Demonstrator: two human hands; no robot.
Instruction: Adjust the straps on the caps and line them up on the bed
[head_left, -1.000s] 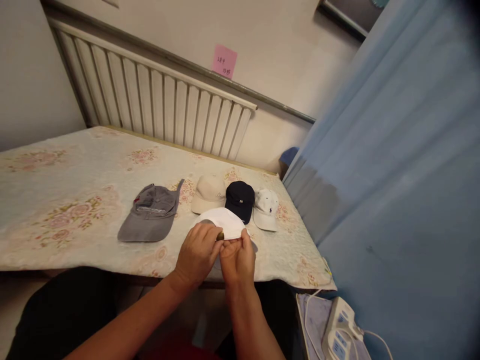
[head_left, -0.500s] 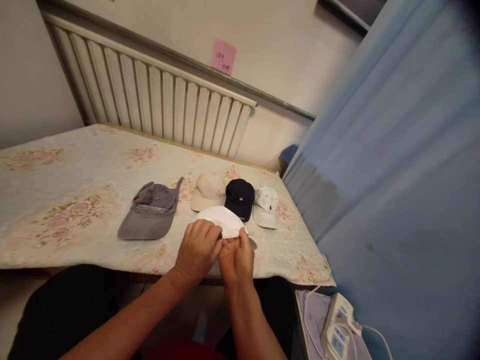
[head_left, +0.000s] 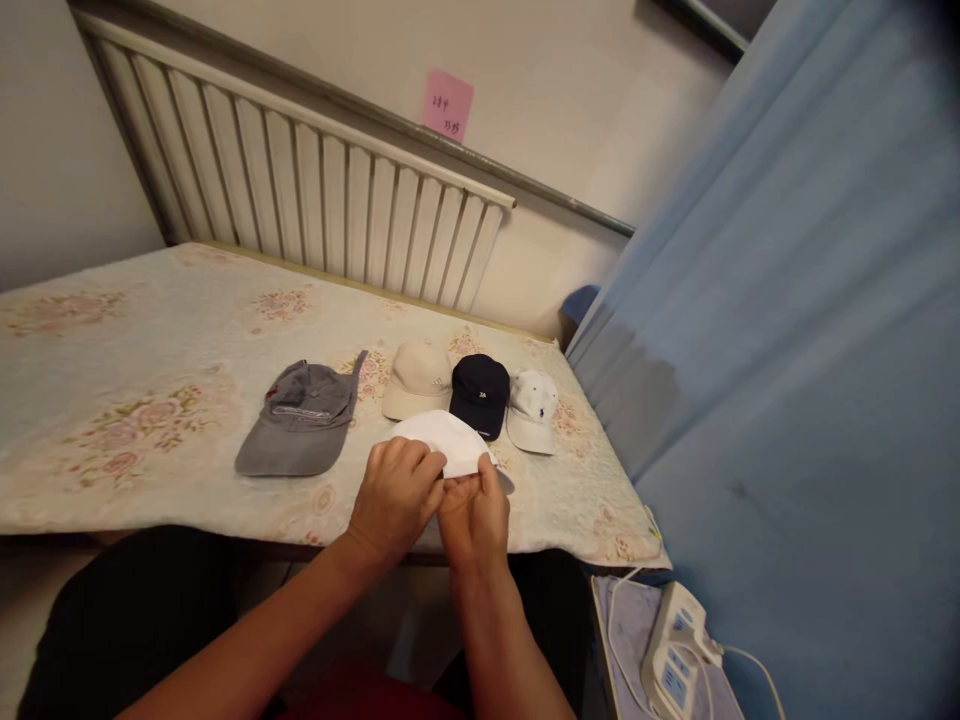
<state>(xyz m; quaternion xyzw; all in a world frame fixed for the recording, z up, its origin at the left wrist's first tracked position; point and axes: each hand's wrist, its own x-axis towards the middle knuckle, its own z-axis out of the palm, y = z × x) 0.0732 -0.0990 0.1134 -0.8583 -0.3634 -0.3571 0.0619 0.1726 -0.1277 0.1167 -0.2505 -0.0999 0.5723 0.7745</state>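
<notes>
A plain white baseball cap (head_left: pixel 441 437) is held between both hands above the bed's front edge. My left hand (head_left: pixel 397 495) closes on its near left rim, fingers curled. Palm up, my right hand (head_left: pixel 476 510) grips the rim on the right with the thumb on top; part of the brim pokes out beyond it. Just behind lie a beige cap (head_left: pixel 420 380), a navy cap (head_left: pixel 481 395) and a white cap with a small dark emblem (head_left: pixel 532 408), side by side. Farther left sits a grey cap (head_left: pixel 300 425), its strap sticking up.
The bed (head_left: pixel 187 350) has a floral cover. Behind it runs a radiator (head_left: pixel 322 190) beneath a pink note (head_left: pixel 448 103). A blue curtain (head_left: pixel 772 350) hangs at the right, and a power strip (head_left: pixel 675 650) with cables lies at the lower right.
The hands and the white cap stay almost in place. The whole view has shifted very slightly.
</notes>
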